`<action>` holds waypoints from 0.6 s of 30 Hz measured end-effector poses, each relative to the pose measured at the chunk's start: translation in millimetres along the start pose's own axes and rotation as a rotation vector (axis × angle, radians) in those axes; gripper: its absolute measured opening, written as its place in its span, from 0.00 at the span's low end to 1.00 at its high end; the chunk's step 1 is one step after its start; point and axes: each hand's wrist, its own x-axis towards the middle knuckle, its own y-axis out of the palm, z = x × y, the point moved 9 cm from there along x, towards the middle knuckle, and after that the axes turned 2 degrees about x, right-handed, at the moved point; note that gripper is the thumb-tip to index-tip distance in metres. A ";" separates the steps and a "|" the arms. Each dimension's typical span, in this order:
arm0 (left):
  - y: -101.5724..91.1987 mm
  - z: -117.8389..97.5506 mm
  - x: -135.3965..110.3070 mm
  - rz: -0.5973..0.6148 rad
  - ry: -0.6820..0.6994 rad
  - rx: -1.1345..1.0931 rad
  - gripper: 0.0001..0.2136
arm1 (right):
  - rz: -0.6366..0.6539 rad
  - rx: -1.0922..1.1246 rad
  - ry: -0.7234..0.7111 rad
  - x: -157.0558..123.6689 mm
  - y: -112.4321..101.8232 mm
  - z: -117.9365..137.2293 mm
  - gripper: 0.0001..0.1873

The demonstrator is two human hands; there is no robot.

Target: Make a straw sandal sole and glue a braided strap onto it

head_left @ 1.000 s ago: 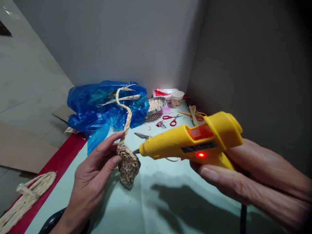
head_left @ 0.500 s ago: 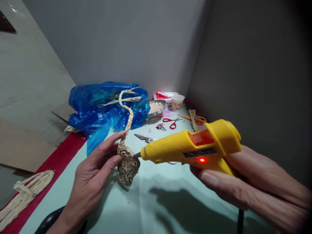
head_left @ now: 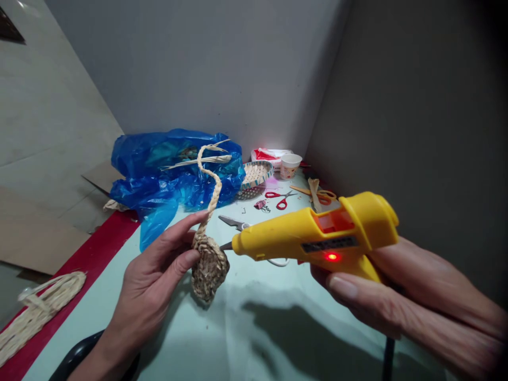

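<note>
Between the thumb and fingers of my left hand (head_left: 153,286) is a small brown woven piece (head_left: 210,272) of coiled plant fibre. A pale braided strand (head_left: 214,193) rises from its top and curves over, ending in loose fibres. My right hand (head_left: 373,296) is wrapped round the handle of a yellow glue gun (head_left: 289,233), whose red light glows. The gun points left, its metal nozzle at the upper right edge of the woven piece. Whether glue is coming out I cannot tell.
Behind lie a blue plastic bag (head_left: 159,185), a woven basket (head_left: 257,173) and a paper cup (head_left: 290,166). Red-handled scissors (head_left: 281,203), orange-handled scissors (head_left: 325,197) and white-handled scissors (head_left: 234,222) rest on the table. A braid bundle (head_left: 47,307) lies at the left edge; grey walls stand behind and right.
The glue gun has shifted slightly right and up, its nozzle now more at the edge of the woven piece. My left hand keeps its hold; the view has moved a little.
</note>
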 end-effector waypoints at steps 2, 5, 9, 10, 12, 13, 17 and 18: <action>-1.0 2.0 0.4 0.000 -0.010 0.007 0.20 | -0.011 -0.010 -0.014 1.0 -1.8 1.8 0.09; -0.9 3.4 1.3 0.007 -0.014 -0.005 0.20 | 0.012 0.007 -0.015 1.4 0.1 1.4 0.09; -1.4 0.7 3.1 -0.007 -0.001 0.013 0.20 | 0.024 0.006 0.012 -1.3 1.7 -2.4 0.07; -1.3 0.1 3.6 -0.009 -0.001 0.013 0.20 | 0.019 0.003 0.006 -2.0 1.3 -2.1 0.06; -0.3 -0.9 4.6 -0.005 -0.002 -0.003 0.19 | 0.005 0.001 -0.023 -2.6 -0.3 0.2 0.07; 0.1 -1.1 5.1 -0.003 -0.004 -0.008 0.19 | -0.003 -0.002 -0.033 -2.4 -1.3 1.2 0.07; -0.8 -1.4 6.1 -0.017 -0.004 0.017 0.19 | -0.010 -0.030 -0.036 0.5 -2.4 3.2 0.08; -1.0 -0.6 6.1 -0.019 -0.011 0.021 0.19 | -0.013 -0.041 -0.038 0.9 -2.9 4.3 0.08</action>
